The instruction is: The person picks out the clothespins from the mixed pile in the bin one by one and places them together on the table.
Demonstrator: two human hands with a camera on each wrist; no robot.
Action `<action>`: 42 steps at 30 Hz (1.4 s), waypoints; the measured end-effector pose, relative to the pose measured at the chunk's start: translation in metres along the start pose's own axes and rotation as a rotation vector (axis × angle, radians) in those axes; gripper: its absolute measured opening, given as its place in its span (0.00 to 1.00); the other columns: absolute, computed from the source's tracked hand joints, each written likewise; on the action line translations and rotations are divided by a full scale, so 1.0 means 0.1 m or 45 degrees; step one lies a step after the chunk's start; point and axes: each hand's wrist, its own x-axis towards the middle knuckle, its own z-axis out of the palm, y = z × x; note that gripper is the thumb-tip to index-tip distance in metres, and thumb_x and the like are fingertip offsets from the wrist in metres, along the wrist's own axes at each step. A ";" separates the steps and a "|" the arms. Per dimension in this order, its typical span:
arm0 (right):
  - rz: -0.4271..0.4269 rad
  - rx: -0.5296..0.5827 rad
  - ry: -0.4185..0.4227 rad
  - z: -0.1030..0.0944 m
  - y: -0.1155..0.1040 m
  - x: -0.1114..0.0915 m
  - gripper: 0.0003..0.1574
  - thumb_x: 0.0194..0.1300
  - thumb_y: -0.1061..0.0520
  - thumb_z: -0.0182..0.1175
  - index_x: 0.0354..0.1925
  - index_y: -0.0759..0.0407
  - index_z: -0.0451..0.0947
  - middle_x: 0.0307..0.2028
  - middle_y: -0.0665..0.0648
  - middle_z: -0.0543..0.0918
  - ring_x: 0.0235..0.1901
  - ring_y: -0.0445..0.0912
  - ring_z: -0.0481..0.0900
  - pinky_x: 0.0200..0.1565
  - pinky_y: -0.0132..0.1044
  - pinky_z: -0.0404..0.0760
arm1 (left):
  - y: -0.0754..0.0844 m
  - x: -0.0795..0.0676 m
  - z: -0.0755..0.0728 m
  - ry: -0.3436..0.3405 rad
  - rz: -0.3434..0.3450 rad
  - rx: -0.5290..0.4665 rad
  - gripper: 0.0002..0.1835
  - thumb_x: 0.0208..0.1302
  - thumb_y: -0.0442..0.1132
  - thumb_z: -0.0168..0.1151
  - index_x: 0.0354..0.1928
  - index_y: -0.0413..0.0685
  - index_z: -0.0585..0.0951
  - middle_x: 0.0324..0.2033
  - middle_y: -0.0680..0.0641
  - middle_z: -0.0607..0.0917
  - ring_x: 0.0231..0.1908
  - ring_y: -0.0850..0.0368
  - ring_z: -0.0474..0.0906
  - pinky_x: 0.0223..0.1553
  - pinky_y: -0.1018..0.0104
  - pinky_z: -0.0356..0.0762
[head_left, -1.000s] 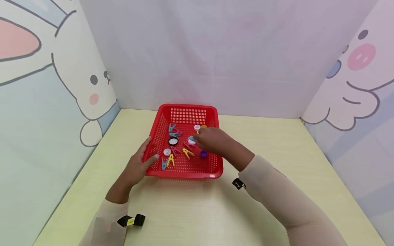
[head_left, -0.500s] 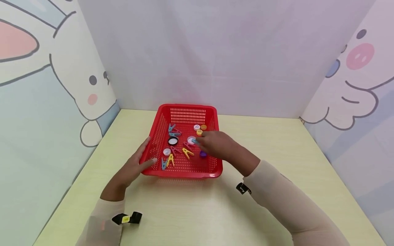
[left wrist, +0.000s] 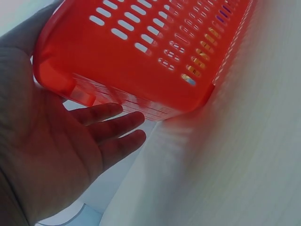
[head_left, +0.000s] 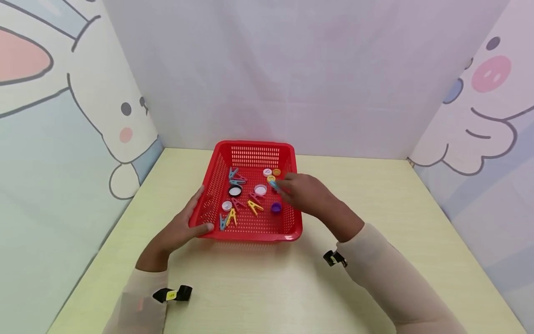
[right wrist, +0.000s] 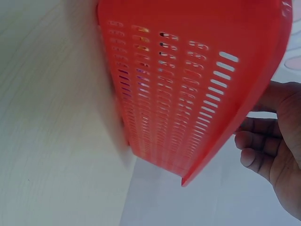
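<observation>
1. One light-blue clip (head_left: 274, 185) is being pinched by the right hand (head_left: 308, 193) over the right half of the red basket (head_left: 250, 238).
2. The basket's near-left corner is being touched by the left hand (head_left: 178, 233), its fingers being spread along the rim.
3. Other clips (head_left: 255, 207) are lying loose at left and middle; round caps (head_left: 276, 208) are lying among them and farther right.
4. The work is apparently being left midway: the pinched clip is not yet being released.
</observation>
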 end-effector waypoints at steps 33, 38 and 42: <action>0.637 0.269 0.604 0.30 0.75 -0.21 0.20 0.81 0.55 0.59 0.57 0.66 0.90 0.35 0.71 0.85 0.36 0.63 0.84 0.38 0.54 0.84 | -0.03 0.02 -0.01 -0.011 -0.047 -0.043 0.65 0.65 0.41 0.76 0.90 0.71 0.38 0.79 0.34 0.64 0.76 0.29 0.66 0.51 0.52 0.94; 0.711 0.255 0.494 0.40 0.82 -0.18 0.22 0.82 0.55 0.58 0.61 0.67 0.87 0.43 0.74 0.87 0.44 0.67 0.87 0.44 0.58 0.88 | -0.03 0.01 0.00 -0.014 -0.061 -0.054 0.66 0.65 0.42 0.77 0.90 0.70 0.38 0.79 0.34 0.64 0.75 0.29 0.66 0.51 0.53 0.94; 0.760 0.271 0.431 0.45 0.89 -0.14 0.22 0.83 0.54 0.57 0.61 0.67 0.87 0.52 0.75 0.88 0.53 0.69 0.87 0.52 0.60 0.88 | -0.03 0.01 -0.01 -0.014 -0.052 -0.055 0.66 0.65 0.42 0.77 0.90 0.71 0.38 0.78 0.34 0.65 0.75 0.29 0.66 0.50 0.54 0.94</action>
